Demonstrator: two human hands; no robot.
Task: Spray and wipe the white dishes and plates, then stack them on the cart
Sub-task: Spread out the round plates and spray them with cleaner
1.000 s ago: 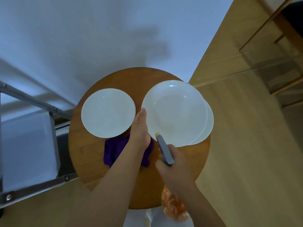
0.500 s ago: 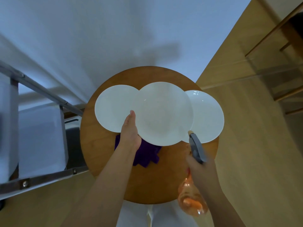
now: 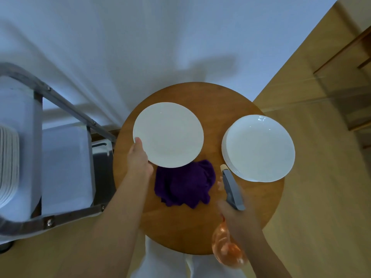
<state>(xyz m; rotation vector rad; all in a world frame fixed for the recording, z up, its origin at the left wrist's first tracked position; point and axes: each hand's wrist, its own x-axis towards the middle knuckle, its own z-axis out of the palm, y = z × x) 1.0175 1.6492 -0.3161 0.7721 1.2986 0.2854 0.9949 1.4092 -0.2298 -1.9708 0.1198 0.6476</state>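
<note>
Nearest, the right hand [image 3: 239, 219] grips a spray bottle [image 3: 230, 237] of orange liquid, its grey nozzle aimed over the round worktop [image 3: 180, 227], beside a purple cloth [image 3: 183, 184]. Further out, the left hand [image 3: 139, 157] holds the left rim of a white plate [image 3: 168, 134], well apart from a stack of plates [image 3: 259, 148] on the right. A cart [image 3: 60, 157] stands left with more stacked plates [image 3: 8, 167].

Round wooden table [image 3: 200, 227], wood floor [image 3: 321, 197]
</note>
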